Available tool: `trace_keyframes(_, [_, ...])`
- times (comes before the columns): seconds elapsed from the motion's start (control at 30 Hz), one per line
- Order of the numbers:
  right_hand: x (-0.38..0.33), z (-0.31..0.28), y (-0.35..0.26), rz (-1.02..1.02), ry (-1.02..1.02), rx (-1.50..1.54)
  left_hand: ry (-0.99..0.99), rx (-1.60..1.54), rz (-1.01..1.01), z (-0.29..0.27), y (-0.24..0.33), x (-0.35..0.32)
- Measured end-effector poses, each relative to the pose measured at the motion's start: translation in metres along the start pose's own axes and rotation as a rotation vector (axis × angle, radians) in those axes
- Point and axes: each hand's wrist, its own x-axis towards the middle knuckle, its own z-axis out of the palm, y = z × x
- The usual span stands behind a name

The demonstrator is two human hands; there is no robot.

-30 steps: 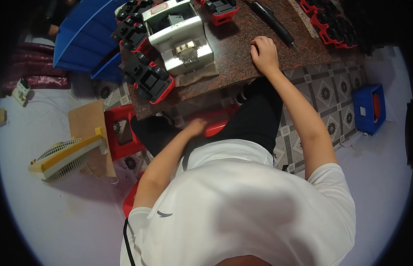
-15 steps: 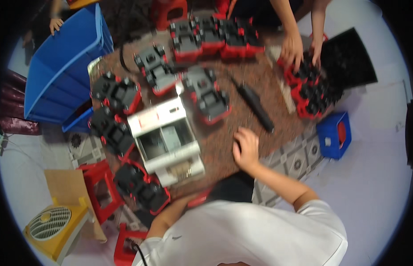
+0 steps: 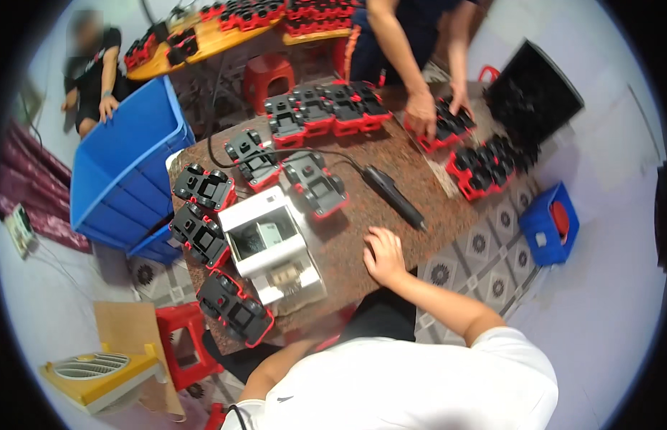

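Observation:
My right hand (image 3: pixel 384 256) rests on the brown stone-look tabletop (image 3: pixel 351 265) near its front edge, fingers apart and holding nothing. Just beyond it lies a black electric screwdriver (image 3: pixel 394 197) with a cable, untouched. My left forearm (image 3: pixel 279 367) reaches down toward my lap; the hand is blurred below the table edge, so its fingers do not show. Between my arms stands a white screw feeder (image 3: pixel 271 247) with a clear front part. A black and red toy car chassis (image 3: pixel 315 184) lies wheels-up beyond it, and another chassis (image 3: pixel 235 308) sits at its near left.
Across the table, a co-worker's hands (image 3: pixel 421 115) hold a car chassis (image 3: pixel 448 125) beside more chassis (image 3: pixel 484 168) and a tipped black bin (image 3: pixel 534 93). Several chassis (image 3: pixel 326 111) line the far edge. A large blue crate (image 3: pixel 132 158) stands left; a red stool (image 3: pixel 186 347) is nearby.
My view has tilted up, showing more of the far side. The co-worker's hands have moved left with one chassis, away from the right-hand group. My right hand stays on the table.

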Motion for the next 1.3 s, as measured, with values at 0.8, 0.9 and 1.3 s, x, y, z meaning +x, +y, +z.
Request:
trace_keyframes(0.8, [0.073,-0.023,0.068,0.46,0.054,-0.185,0.289,-0.218,-0.088,-0.045,0.003,-0.311])
trace_keyframes(0.9, [0.079,-0.013,0.071,0.369,-0.053,-0.232,0.422,-0.258,-0.049,-0.051,0.002,-0.305])
trace_keyframes(1.3, [0.072,-0.068,0.01,0.26,0.163,0.082,0.933,-0.511,0.36,-0.143,-0.019,-0.258])
